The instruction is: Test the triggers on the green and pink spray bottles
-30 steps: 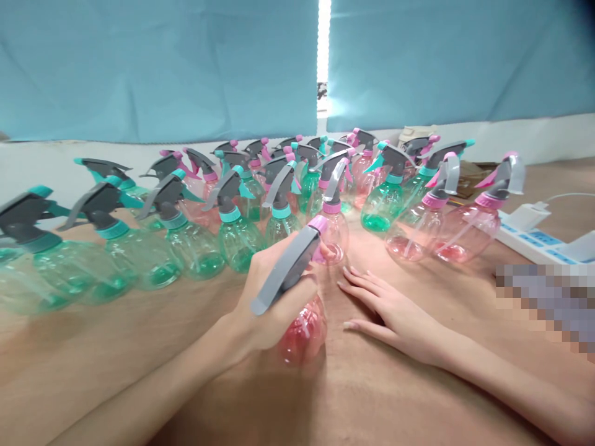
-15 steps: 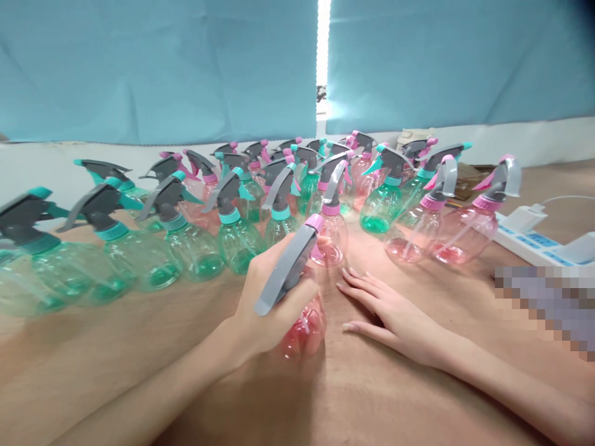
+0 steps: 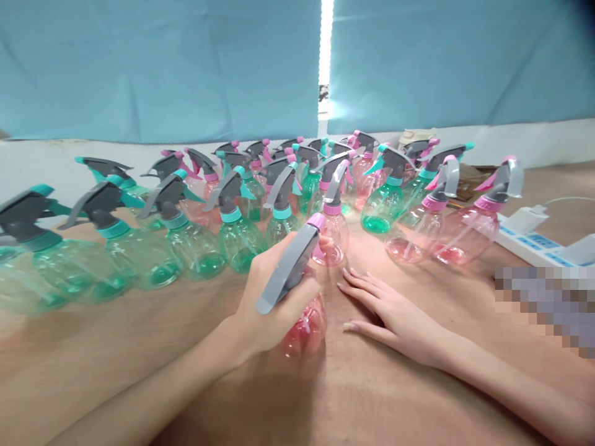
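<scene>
My left hand (image 3: 272, 300) is wrapped round the neck of a pink spray bottle (image 3: 304, 334) with a grey lever head and a pink nozzle. The bottle is upright near the table's middle, its nozzle pointing away from me; the fingers hide its collar and part of its trigger. My right hand (image 3: 395, 310) lies flat on the wooden table (image 3: 372, 396) beside it, fingers stretched out and holding nothing. Just beyond the hands stands another pink spray bottle (image 3: 332, 232). A green spray bottle (image 3: 242, 244) is left of it, behind my left hand.
Several green spray bottles (image 3: 144, 257) line the left side, with more green and pink ones behind. Two pink spray bottles (image 3: 465, 232) stand at the right, near a white power strip (image 3: 534, 244) with plugs. Blue curtains (image 3: 162, 68) hang at the back.
Almost nothing differs. The whole view has shifted very slightly; my left hand keeps its hold on the pink spray bottle and my right hand rests in the same place.
</scene>
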`<state>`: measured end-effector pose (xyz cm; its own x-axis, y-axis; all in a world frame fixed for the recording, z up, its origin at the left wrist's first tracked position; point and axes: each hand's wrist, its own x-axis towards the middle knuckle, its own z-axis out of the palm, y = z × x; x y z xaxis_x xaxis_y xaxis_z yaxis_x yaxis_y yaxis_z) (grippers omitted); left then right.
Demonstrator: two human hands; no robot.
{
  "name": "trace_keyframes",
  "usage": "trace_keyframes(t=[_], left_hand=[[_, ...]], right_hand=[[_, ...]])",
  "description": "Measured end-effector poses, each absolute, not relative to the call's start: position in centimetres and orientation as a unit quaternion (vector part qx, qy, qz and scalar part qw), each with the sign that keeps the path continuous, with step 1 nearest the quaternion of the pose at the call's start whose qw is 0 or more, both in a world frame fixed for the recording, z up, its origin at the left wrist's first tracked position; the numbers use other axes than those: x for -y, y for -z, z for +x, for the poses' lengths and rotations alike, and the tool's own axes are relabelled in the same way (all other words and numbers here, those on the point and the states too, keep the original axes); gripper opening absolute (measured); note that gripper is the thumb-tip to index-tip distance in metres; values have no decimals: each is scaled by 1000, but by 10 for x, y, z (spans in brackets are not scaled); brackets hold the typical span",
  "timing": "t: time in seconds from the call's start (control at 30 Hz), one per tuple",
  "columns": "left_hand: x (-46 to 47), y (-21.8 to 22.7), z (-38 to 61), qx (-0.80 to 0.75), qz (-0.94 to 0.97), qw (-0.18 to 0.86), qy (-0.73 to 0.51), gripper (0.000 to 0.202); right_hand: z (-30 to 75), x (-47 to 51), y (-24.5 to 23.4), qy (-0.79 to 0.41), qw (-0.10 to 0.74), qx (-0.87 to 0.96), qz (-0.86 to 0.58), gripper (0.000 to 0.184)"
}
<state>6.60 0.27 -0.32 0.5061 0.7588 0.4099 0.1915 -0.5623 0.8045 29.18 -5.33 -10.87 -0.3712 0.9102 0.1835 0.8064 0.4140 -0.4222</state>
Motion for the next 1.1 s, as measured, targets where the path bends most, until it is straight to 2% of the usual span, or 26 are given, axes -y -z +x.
trace_keyframes(t=[0.27, 0.83, 1.1], left_hand=[[-2, 2, 66, -282, 793, 362, -400, 17], [-3, 4, 67, -299, 788, 349, -410, 12], [5, -1, 67, -327, 792, 310, -412, 9]], right_hand=[[292, 52, 106, -130, 167, 821, -530, 68], [291, 53, 106, -124, 157, 822, -533, 71], [292, 53, 107, -126, 158, 822, -532, 70]])
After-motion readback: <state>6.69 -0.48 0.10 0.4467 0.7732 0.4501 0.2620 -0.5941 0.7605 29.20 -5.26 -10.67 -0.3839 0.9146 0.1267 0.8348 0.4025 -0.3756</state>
